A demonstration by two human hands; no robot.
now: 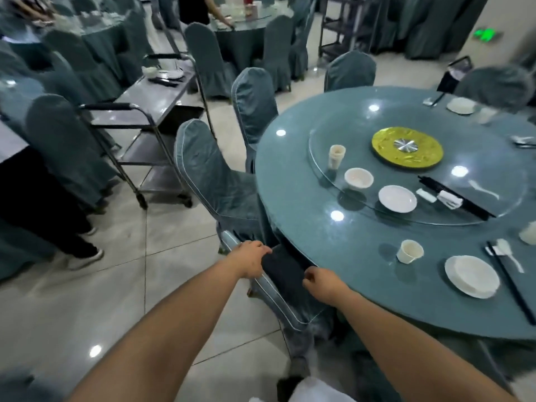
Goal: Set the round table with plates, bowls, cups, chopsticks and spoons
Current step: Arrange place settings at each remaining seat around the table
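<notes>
I've got both hands on the near chair at the bench: left hand gripping its back edge, right hand curled on its top. One place, plate and cup, sits near right; I'd slide the chair squarely, keeping it off the bench rim

At lower centre, both hands grip the top of a grey-blue fabric-covered chair back, the left hand and right hand close together, beside the round blue-grey table holding a white round plate at right.
</notes>
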